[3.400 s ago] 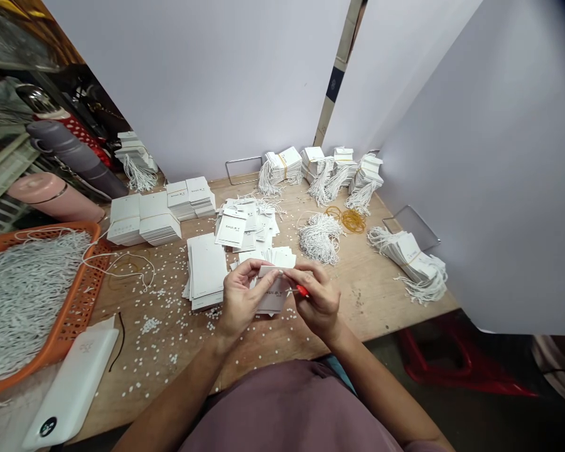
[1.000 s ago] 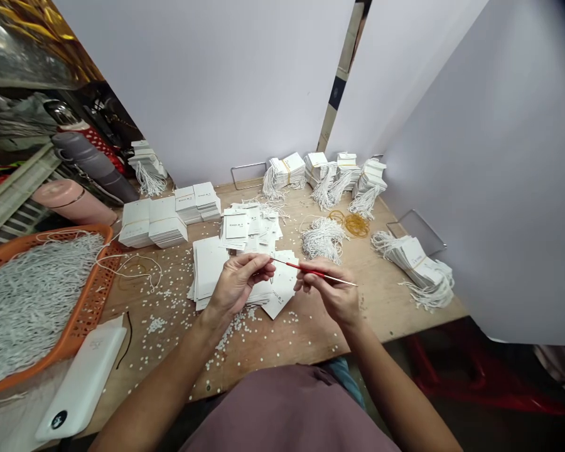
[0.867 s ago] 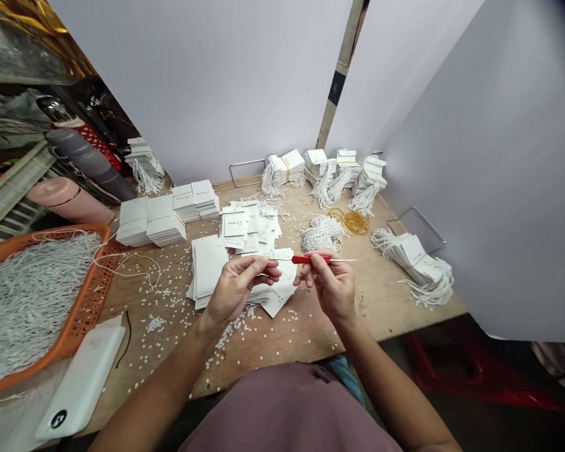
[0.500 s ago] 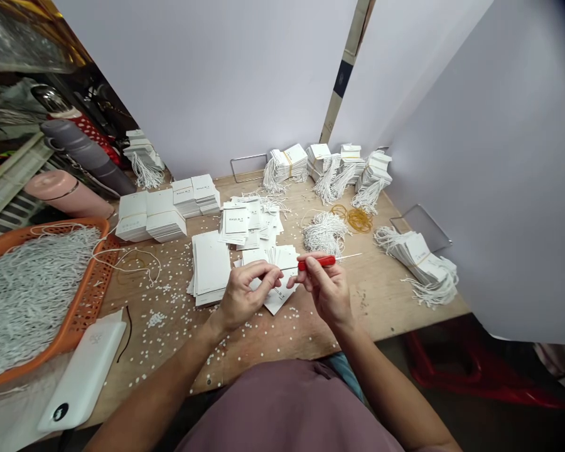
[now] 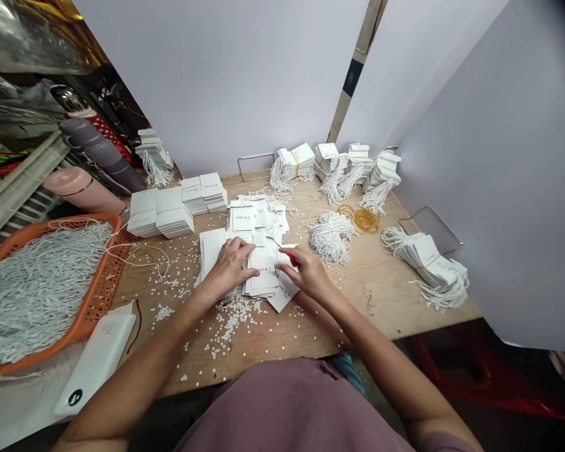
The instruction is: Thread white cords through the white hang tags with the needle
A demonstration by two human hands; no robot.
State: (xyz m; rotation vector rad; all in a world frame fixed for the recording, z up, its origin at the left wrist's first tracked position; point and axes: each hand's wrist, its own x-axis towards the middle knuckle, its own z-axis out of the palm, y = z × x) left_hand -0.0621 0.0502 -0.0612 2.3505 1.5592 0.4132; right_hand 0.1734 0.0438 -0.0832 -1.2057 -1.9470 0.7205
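White hang tags (image 5: pixel 261 282) printed with dark lettering lie in a stack at the middle of the bench. My left hand (image 5: pixel 230 263) rests on the stack's left side, fingers and thumb spread apart on the cards. In my right hand (image 5: pixel 309 273) is an awl-like tool with a red handle (image 5: pixel 292 257); its thin metal shaft points up and left over the tags. Part of the handle is hidden by my fingers. Behind the stack are strung tags (image 5: pixel 242 218) in a loose heap. Larger blank-looking cards (image 5: pixel 209 248) lie partly under my left hand.
An orange basket (image 5: pixel 104 282) of white strings stands left, beside a white power bank (image 5: pixel 96 364). Banded tag bundles (image 5: pixel 169 210) line the back left, strung bundles (image 5: pixel 381 172) the back right. A string bundle (image 5: pixel 332 238) and rubber bands (image 5: pixel 367 220) lie right. Paper dots (image 5: pixel 230 323) are scattered.
My left hand has gone from a pinch near the tool down onto the tags. My right hand has lowered and turned the tool, so its shaft now points left instead of right.
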